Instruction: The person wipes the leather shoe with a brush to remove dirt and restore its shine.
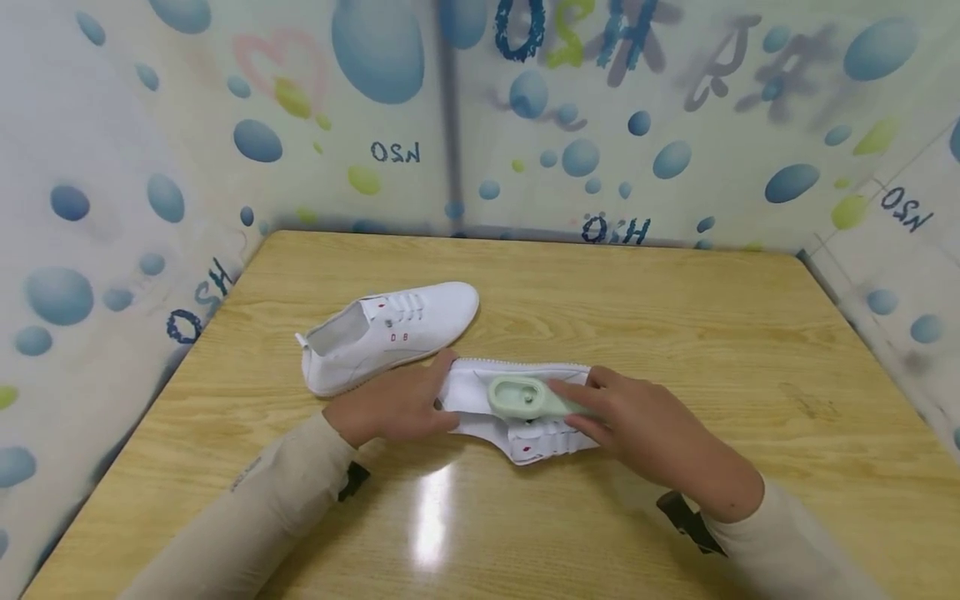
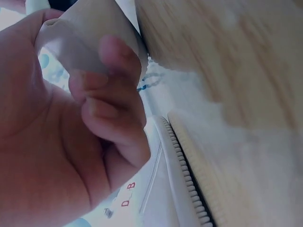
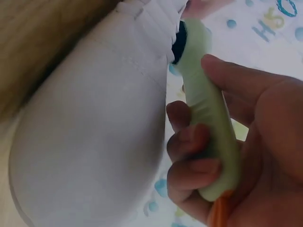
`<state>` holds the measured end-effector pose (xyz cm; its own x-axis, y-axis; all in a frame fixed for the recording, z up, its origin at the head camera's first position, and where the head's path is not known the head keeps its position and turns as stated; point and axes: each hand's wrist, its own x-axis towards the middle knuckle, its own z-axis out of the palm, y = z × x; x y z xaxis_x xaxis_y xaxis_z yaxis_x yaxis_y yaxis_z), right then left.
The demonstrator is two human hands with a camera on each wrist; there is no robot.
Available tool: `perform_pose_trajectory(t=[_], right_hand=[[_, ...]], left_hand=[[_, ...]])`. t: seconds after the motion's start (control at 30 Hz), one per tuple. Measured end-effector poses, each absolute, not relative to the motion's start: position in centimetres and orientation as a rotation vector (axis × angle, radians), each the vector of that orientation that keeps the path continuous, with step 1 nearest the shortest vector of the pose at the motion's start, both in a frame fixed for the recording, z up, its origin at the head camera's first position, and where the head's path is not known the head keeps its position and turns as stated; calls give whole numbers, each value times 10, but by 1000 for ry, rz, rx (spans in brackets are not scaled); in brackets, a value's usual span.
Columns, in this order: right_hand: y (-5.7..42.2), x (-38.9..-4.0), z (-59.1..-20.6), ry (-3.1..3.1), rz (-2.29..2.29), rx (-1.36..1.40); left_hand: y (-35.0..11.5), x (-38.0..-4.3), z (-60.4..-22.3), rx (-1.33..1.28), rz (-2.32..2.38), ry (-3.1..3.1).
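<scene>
Shoe (image 1: pixel 467 390): white, laced, tilted sideways, centre of head view.
Brush (image 1: pixel 525 400): pale green.
Left hand (image 1: pixel 401 406): you grip the shoe's heel.
Right hand (image 1: pixel 641 423): you clasp the brush's handle.

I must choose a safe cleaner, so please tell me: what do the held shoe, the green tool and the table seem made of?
The held shoe is probably smooth leather or imitation leather, by its even surface and stitched seam. The green tool looks like satin plastic: even colour, rounded edges. The table seems glossy wood or laminate: grain and a bright reflection.
</scene>
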<state>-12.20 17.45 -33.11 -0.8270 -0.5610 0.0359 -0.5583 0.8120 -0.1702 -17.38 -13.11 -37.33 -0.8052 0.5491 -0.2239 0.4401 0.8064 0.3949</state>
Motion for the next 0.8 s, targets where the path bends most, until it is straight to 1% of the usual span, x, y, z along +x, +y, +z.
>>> perform_pose_trajectory(t=[0.17,0.37,0.57,0.67,0.8], right_hand=[[190,-121,-321,3042,-368,-883],[209,-119,-306,3145,-461,-800],[217,-118,-294,3101,-503,-765],[220,-118,-291,3056,-481,-786],[222,-119,-290,2962,-473,-908]], left_hand=[[-124,-176,-373,645,476,2701],[-114,-190,-371,542,687,2603],[-113,-208,-367,416,995,2334],[-113,-217,-367,368,1106,2228],[-106,-229,-366,261,1216,2156]])
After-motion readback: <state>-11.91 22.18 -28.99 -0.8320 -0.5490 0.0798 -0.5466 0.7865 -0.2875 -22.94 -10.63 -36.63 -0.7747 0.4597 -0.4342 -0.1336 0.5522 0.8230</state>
